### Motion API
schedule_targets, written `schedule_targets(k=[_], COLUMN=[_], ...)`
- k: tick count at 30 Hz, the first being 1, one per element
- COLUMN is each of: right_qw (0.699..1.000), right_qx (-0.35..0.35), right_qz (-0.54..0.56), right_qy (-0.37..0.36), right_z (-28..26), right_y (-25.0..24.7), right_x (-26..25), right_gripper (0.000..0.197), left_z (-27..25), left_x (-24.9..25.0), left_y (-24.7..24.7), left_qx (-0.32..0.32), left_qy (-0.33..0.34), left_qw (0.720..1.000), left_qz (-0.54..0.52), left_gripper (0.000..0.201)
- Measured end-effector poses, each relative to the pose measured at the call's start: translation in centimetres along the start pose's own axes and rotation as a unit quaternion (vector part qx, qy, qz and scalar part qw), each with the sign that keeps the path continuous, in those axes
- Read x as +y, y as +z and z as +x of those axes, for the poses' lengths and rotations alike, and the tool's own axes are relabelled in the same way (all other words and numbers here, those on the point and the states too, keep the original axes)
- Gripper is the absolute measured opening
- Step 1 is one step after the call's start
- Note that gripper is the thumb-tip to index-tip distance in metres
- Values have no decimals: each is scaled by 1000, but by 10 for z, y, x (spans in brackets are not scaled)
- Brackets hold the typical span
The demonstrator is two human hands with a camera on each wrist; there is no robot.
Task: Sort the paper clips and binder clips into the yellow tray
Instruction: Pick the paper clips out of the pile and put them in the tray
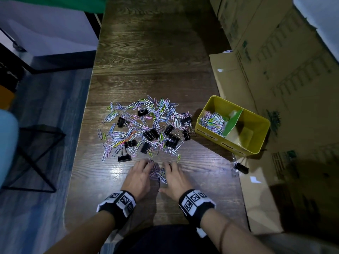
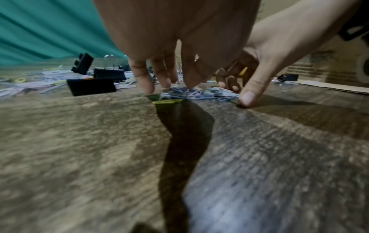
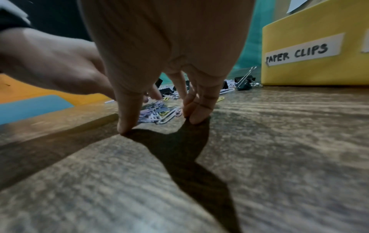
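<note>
Two hands worked a small heap (image 1: 158, 173) of thin wire paper clips, pastel-coated, at the near edge of the desk (image 1: 146, 52), a dark wood-grain top with a glossy sheen. Left hand (image 1: 138, 176): fingers bent downward, tips on the heap's left side. Right hand (image 1: 175, 177): thumb and fingertips planted on the desk, cupping the heap's right side. Neither grip was closed on a clip; both stood loosely spread around the heap.

Main pile (image 1: 146, 128): many looped clips in lilac, white, blue and green, mixed with black binder clips (image 1: 151, 134), wedge-shaped, with wire handles; it lay beyond the hands.

Tray (image 1: 256, 151): yellow, rectangular, with rounded corners and a green divider (image 1: 233, 121), to the right of the pile. Its left compartment, labelled PAPER CLIPS, held a tangle of clips (image 1: 212, 121). One stray binder clip (image 1: 241, 168) lay on cardboard (image 1: 260, 208) near the tray.
</note>
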State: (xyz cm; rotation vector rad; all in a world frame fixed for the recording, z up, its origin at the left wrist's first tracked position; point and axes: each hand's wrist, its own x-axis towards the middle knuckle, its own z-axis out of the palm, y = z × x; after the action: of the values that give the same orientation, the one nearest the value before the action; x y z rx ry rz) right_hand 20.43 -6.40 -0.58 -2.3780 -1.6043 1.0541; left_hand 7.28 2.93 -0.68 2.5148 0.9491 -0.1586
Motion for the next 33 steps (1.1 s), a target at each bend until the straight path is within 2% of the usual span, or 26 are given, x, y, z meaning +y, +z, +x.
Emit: schedule_targets(k=[2,3,6,8,10,12,14,16,19,22,24,27,31,33], right_qw=[1000,999,997,996,997,999,999,996,993,994,993,991,984,980], right_qx=[0,-3,-14,-10,4,-3,-12,-4,-5,2,6,24,-10,-29], right_qz=[-12,-22,-36,-37,-30,-2,-22,-74,-70,-29,-19,-28,-101,-120], right_qy=[-14,-26,-70,-84,-76,-50,-42,-50,-93,-108,-117,-130,-147,-154], right_z=[-1,0,3,4,2,1,1,3,4,5,7,5,3,3], right_y=[2,2,-3,-5,-5,-4,-3,-4,-6,-4,1,1,-3,-7], right_x=[-1,-1,2,4,4,1,-3,-4,-5,1,5,7,6,6], right_gripper=[88,86,79,77,78,88,96,85,52,32,27,19,30,33], left_z=[1,1,-3,-5,-6,-7,-6,-3,3,7,7,5,9,9], left_x=[-5,-6,-5,-5,-9,-13,-11,0,15,17,12,9,11,14], left_y=[-1,-1,4,3,-1,-5,-6,-5,2,5,5,2,-9,-15], left_qx=[-1,-9,-46,-47,-36,-64,-106,-128,-125,-103,-99,-116,-107,-124], left_qy=[-38,-33,50,67,27,-20,-24,-6,7,23,39,65,133,170], left_qw=[999,999,997,996,999,997,993,991,992,994,994,991,984,969], left_qz=[11,18,31,31,24,33,41,44,5,-12,-17,7,58,127], left_gripper=[55,56,60,58,54,69,86,89,76,53,42,40,39,27])
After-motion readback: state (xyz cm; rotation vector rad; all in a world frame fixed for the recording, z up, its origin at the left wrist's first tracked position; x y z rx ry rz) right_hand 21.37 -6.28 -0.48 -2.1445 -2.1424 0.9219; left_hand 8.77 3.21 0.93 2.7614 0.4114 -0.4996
